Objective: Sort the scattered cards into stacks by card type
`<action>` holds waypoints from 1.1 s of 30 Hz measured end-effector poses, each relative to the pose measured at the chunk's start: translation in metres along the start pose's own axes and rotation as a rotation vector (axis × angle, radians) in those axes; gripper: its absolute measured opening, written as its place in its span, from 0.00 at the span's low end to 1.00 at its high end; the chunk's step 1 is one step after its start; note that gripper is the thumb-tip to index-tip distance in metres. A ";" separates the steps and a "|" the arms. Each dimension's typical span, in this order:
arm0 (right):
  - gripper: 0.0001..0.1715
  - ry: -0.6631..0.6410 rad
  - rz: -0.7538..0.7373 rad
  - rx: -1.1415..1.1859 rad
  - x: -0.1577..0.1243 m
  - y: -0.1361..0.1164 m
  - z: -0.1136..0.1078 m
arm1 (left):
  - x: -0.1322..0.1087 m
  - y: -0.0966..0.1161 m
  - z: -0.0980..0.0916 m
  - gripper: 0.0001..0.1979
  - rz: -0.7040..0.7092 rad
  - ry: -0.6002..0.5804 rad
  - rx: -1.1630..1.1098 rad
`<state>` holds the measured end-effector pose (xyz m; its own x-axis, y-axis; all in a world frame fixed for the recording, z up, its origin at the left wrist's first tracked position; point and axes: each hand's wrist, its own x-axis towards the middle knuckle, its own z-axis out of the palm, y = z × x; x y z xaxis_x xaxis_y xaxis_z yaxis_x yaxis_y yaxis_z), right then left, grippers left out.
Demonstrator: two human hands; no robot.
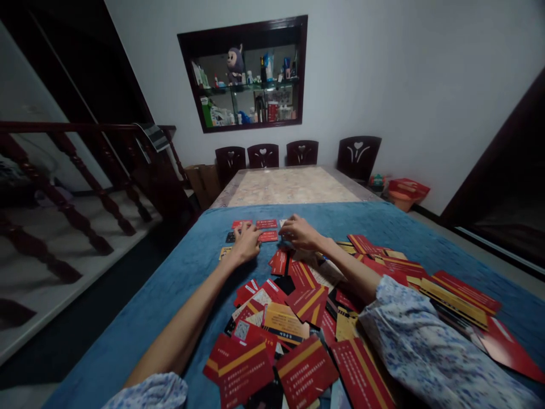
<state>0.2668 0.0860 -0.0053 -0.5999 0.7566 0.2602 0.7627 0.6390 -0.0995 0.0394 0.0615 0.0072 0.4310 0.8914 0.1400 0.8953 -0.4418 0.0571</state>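
Observation:
My left hand (248,241) rests palm down over small cards laid in short rows on the blue cloth, its fingers apart. Around it lie a red card (267,224), another red card (269,236), a black card (230,237) and a yellow card (225,253). To the right, my right hand (300,232) reaches inward with bent fingers and the thumb apart from them. A whitish card (283,223) shows just behind its fingertips; whether they touch it is unclear. Nearer me spreads a loose heap of red, yellow and black cards (284,321), partly beneath my right forearm.
The blue cloth (170,295) covers the near part of a long table (281,186). More cards (400,264) lie to the right. Dark chairs (360,156) stand beyond the table, below a wall shelf (251,85). A wooden railing (85,170) runs along the left.

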 end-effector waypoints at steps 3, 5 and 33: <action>0.16 0.037 -0.052 0.039 -0.009 0.002 0.007 | -0.008 0.006 -0.002 0.16 0.014 0.003 0.000; 0.17 0.052 -0.085 0.067 -0.014 0.003 0.010 | -0.013 0.011 -0.003 0.15 0.023 0.006 -0.011; 0.19 0.035 -0.222 0.137 -0.038 -0.024 0.025 | -0.039 0.035 -0.002 0.16 0.300 -0.210 0.045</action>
<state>0.2656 0.0451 -0.0369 -0.7387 0.5918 0.3227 0.5719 0.8037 -0.1646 0.0541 0.0114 0.0055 0.6847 0.7262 -0.0625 0.7276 -0.6860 -0.0002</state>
